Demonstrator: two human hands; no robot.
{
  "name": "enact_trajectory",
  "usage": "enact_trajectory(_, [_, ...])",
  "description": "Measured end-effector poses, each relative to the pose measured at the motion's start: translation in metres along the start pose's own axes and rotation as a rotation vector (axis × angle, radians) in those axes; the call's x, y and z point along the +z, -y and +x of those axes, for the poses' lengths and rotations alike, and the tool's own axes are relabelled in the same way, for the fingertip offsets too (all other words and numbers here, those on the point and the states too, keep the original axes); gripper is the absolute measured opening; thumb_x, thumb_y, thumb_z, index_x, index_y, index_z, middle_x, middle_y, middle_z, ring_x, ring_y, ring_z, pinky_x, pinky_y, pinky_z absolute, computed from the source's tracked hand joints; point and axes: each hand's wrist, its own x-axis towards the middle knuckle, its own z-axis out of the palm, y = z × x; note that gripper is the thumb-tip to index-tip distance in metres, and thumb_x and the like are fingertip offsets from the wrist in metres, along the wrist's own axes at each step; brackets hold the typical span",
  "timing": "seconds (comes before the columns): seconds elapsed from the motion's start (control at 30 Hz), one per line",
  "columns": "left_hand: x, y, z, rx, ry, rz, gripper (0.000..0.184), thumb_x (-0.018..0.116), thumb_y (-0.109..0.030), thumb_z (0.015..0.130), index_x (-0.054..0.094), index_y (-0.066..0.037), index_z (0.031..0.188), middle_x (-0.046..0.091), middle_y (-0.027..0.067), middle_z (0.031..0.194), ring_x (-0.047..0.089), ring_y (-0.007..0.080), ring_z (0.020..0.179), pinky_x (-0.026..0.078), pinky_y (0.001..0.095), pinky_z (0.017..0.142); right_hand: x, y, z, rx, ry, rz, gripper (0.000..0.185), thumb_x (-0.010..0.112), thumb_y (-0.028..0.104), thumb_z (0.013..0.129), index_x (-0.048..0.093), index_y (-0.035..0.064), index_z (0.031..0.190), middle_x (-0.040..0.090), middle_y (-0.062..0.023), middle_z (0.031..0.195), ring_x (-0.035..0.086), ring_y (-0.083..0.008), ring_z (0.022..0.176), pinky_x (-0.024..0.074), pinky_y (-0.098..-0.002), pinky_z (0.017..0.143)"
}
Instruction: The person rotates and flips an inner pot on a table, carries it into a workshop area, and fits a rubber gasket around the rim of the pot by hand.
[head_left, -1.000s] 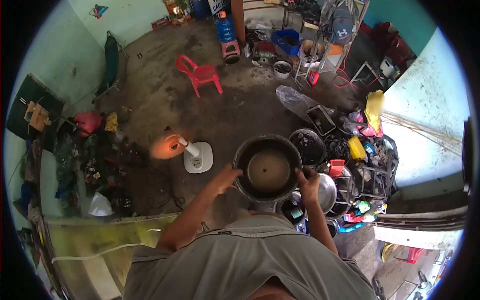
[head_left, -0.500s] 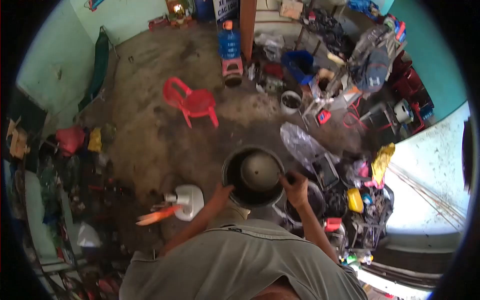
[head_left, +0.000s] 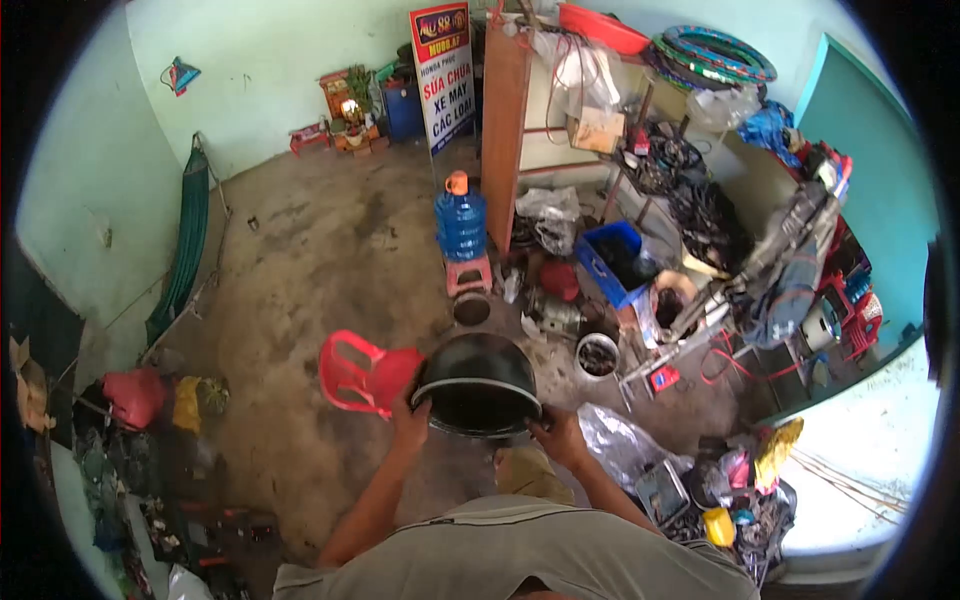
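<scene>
A black basin (head_left: 478, 362) is held out in front of me, tilted so that its mouth faces back toward my body. Its inside is dark, and I cannot tell whether anything is in it. At the left end of the rim, my left hand (head_left: 410, 418) is closed on the basin. My right hand (head_left: 560, 437) grips the opposite end of the rim, its fingers partly hidden. Just behind my left hand stands a red plastic chair (head_left: 350, 372), partly covered by the basin.
A blue water jug (head_left: 461, 228) stands on a pink stool (head_left: 468, 276) ahead. To the right are a blue crate (head_left: 597, 270), a white bucket (head_left: 597, 357) and clear plastic sheeting (head_left: 620, 440). A green hammock (head_left: 185, 245) hangs at the left wall.
Both hands have carried the basin forward and tipped it, so its outer side now shows. The view has tilted up toward the far wall.
</scene>
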Motion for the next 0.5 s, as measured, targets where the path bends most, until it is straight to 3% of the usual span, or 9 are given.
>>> enact_trajectory(0.07, [0.007,0.007,0.051,0.007,-0.133,0.113,0.052,0.059,0.009,0.092,0.058,0.006,0.145,0.068,0.0162,0.137,0.063,0.0259,0.127,0.045,0.0370,0.112,0.011,-0.008,0.061,0.026,0.098,-0.066,0.026,0.076,0.024,0.091,0.072,0.0005,0.101,0.072,-0.0211,0.083,0.072,-0.0374,0.076,0.0549,-0.0442,0.069])
enact_trajectory(0.1, [0.006,0.024,0.079,0.025,-0.139,0.116,0.052,0.059,0.009,0.092,0.058,0.006,0.145,0.068,0.0162,0.137,0.063,0.0259,0.127,0.045,0.0370,0.112,0.017,-0.019,0.094,-0.069,0.114,-0.123,0.031,0.078,0.027,0.093,0.073,-0.0018,0.102,0.074,-0.0169,0.079,0.073,-0.0254,0.072,0.0548,-0.0413,0.065])
enact_trajectory(0.23, [0.000,0.098,0.178,0.039,-0.291,-0.008,0.056,0.056,0.014,0.091,0.061,0.002,0.145,0.069,0.0128,0.137,0.064,0.0201,0.123,0.047,0.0336,0.109,0.031,-0.031,0.241,-0.077,0.265,-0.053,0.032,0.078,0.028,0.092,0.074,-0.0008,0.105,0.075,-0.0184,0.083,0.074,-0.0253,0.074,0.0559,-0.0412,0.069])
enact_trajectory(0.33, [-0.034,0.125,0.267,0.057,-0.391,-0.055,0.058,0.055,0.016,0.090,0.062,0.000,0.146,0.070,0.0106,0.136,0.065,0.0178,0.120,0.049,0.0320,0.106,0.041,-0.009,0.342,-0.111,0.442,-0.005,0.036,0.078,0.031,0.092,0.075,-0.0007,0.109,0.077,-0.0197,0.087,0.076,-0.0263,0.079,0.0569,-0.0426,0.072])
enact_trajectory(0.37, [-0.048,0.133,0.287,0.062,-0.437,-0.100,0.056,0.056,0.014,0.090,0.063,0.001,0.144,0.070,0.0103,0.134,0.065,0.0185,0.118,0.050,0.0326,0.104,0.048,-0.010,0.381,-0.221,0.514,-0.102,0.037,0.078,0.030,0.092,0.073,-0.0014,0.111,0.076,-0.0219,0.090,0.076,-0.0322,0.082,0.0571,-0.0437,0.073])
enact_trajectory(0.4, [-0.060,0.141,0.302,0.061,-0.485,-0.147,0.055,0.057,0.012,0.090,0.064,0.001,0.143,0.071,0.0099,0.132,0.066,0.0191,0.117,0.051,0.0331,0.103,0.048,0.002,0.410,-0.217,0.527,-0.106,0.037,0.078,0.030,0.092,0.073,-0.0014,0.111,0.076,-0.0219,0.090,0.076,-0.0322,0.082,0.0571,-0.0437,0.073])
enact_trajectory(0.5, [-0.081,0.154,0.354,0.051,-0.586,-0.254,0.051,0.059,0.009,0.091,0.065,0.001,0.141,0.073,0.0092,0.128,0.068,0.0205,0.114,0.054,0.0343,0.100,0.043,0.052,0.502,-0.483,0.666,-0.155,0.036,0.076,0.030,0.093,0.070,0.0026,0.117,0.075,-0.0207,0.102,0.072,-0.0405,0.094,0.0568,-0.0473,0.084])
